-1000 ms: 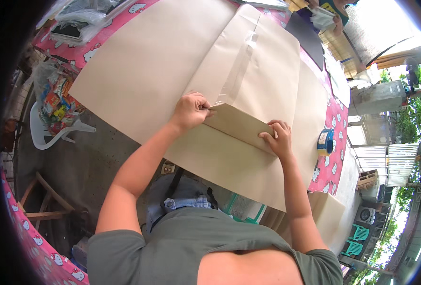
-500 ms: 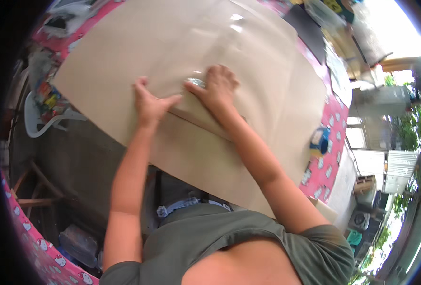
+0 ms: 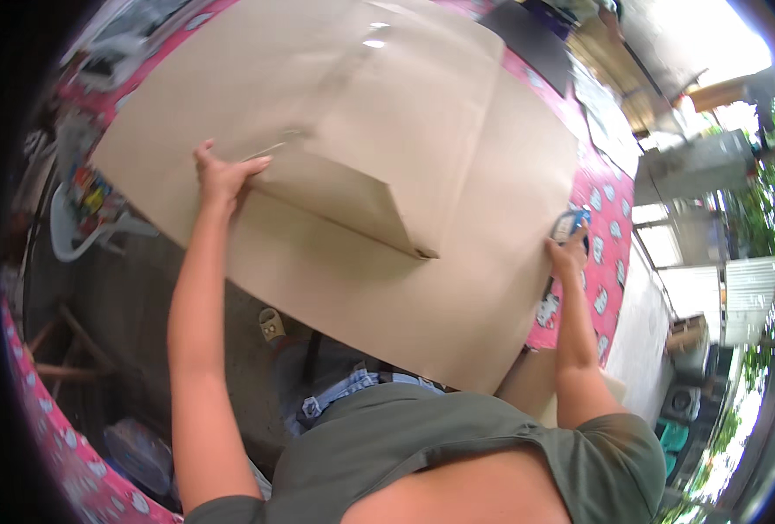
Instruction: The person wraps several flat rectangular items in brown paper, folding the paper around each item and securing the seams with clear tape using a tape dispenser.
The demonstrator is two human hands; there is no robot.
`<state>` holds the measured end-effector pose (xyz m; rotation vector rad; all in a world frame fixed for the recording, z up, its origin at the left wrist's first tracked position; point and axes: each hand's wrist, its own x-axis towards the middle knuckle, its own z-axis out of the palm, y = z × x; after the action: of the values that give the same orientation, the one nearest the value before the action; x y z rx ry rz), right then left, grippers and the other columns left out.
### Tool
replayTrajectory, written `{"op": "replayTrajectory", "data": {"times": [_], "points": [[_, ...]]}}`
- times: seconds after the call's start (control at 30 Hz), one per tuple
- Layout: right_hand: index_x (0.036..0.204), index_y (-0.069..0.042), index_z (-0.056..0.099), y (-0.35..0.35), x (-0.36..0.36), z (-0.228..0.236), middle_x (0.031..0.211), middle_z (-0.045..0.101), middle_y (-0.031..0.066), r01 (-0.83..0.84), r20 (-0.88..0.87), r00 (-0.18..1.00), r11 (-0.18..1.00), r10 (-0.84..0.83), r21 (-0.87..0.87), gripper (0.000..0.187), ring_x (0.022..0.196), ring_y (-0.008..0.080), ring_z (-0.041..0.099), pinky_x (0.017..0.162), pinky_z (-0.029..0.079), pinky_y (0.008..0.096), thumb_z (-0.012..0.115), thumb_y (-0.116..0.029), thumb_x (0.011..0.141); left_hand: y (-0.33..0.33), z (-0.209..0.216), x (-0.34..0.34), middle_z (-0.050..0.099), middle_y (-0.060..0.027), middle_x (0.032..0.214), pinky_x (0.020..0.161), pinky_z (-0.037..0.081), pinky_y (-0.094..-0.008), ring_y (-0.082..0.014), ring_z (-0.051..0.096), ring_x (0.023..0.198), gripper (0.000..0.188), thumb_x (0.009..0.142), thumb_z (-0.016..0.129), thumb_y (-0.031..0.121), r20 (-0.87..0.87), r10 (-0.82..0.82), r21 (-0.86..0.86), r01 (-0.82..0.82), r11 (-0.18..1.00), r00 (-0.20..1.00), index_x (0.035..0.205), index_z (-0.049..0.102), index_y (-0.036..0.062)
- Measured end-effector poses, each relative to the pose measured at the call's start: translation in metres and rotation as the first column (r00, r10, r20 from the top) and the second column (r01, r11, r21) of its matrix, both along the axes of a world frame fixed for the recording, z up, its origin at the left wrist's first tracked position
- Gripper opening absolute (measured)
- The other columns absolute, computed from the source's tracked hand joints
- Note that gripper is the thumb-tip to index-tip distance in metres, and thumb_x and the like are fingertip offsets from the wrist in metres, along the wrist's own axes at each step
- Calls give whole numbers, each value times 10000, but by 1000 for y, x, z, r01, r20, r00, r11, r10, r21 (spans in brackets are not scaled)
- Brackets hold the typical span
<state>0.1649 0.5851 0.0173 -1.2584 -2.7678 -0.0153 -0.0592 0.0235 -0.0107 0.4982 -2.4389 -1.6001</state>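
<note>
A large brown sheet of paper (image 3: 335, 288) is spread over the table. A smaller folded part (image 3: 344, 188) on it has a near flap lifted, its right corner raised. My left hand (image 3: 221, 182) rests at the left end of the fold, thumb stretched to the right and fingers apart. At the sheet's right edge, my right hand (image 3: 569, 253) has its fingers round a blue roll of tape (image 3: 567, 229). Shiny clear tape (image 3: 374, 42) shows on the paper at the far side.
A pink patterned tablecloth (image 3: 610, 218) shows beside the paper. Dark flat sheets (image 3: 527, 44) and a pale sheet (image 3: 604, 118) lie at the far right. A white plastic chair (image 3: 71, 231) stands at the left with colourful items on it. Below is a sandal (image 3: 270, 323).
My right hand has left the fold and reached right to the blue roll of tape. The left hand has shifted left. The flap now stands partly up.
</note>
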Motion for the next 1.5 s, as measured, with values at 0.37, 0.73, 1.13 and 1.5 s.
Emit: {"op": "replayTrajectory", "data": {"times": [0.37,0.73,1.13,1.5], "points": [[1160,-45,516,-317,-195,130,993,591,106,-854,-750,458,1,478,-521,655,910,178,579,805,473,295,782,-146,570,5,24,5,359,-133,1305,1007,337,-354,-273,329,1233,1114,417,879,253,305,112,-49,-102,994,946,1322,248,99],[1131,-23,597,-374,-250,93,903,609,73,-798,-462,430,87,776,-596,512,740,124,563,673,475,243,701,-162,650,8,27,-2,396,-140,1271,958,404,-351,-277,364,1197,1114,380,890,210,364,163,-140,-119,983,917,1302,277,84],[1065,-38,617,-213,-131,150,1071,627,109,-516,171,461,420,871,-746,538,1003,199,584,910,426,309,723,-177,556,11,56,3,118,-137,1478,1067,137,-549,-273,105,1367,855,757,671,331,184,-362,-795,355,492,914,1420,167,139],[996,-80,632,-112,-110,78,1050,624,85,-462,855,-3,757,519,-462,304,989,249,577,892,420,369,571,-308,805,47,17,-5,85,-83,1504,1111,42,-459,-210,66,1387,681,919,195,517,271,-600,-773,542,330,753,1436,112,82]]}}
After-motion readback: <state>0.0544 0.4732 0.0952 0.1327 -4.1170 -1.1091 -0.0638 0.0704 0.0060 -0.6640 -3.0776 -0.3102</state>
